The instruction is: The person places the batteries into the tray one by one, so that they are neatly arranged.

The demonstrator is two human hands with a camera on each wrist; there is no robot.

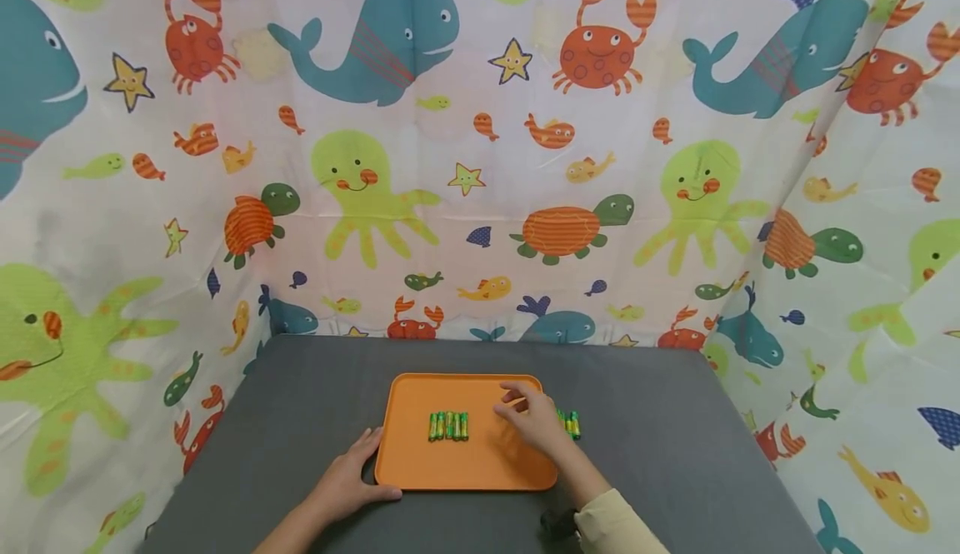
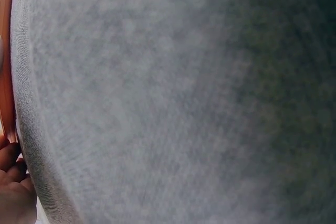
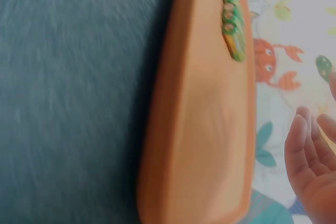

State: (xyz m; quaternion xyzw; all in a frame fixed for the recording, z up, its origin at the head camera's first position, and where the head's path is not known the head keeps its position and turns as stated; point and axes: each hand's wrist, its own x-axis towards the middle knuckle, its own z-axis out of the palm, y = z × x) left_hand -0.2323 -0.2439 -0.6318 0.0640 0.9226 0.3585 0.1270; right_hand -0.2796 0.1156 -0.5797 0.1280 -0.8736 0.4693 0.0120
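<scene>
An orange tray (image 1: 420,475) lies on the grey table, with a row of several green and yellow batteries (image 1: 449,426) side by side on it. At the tray's near left corner, my left hand (image 1: 352,475) holds the rim, fingers along the left side and thumb at the front edge. Over the tray's right part hovers my right hand (image 1: 534,421), fingers loosely bent and apart, nothing between them. More batteries (image 1: 574,425) lie on the table just right of the tray, partly hidden by that hand. The right wrist view shows the batteries (image 3: 232,22) and the right hand's fingers (image 3: 298,148).
The grey table (image 1: 315,396) extends around the tray on all sides. A curtain (image 1: 480,237) printed with sea animals hangs behind the table and along both sides. A small dark object (image 1: 557,525) shows by the right wrist.
</scene>
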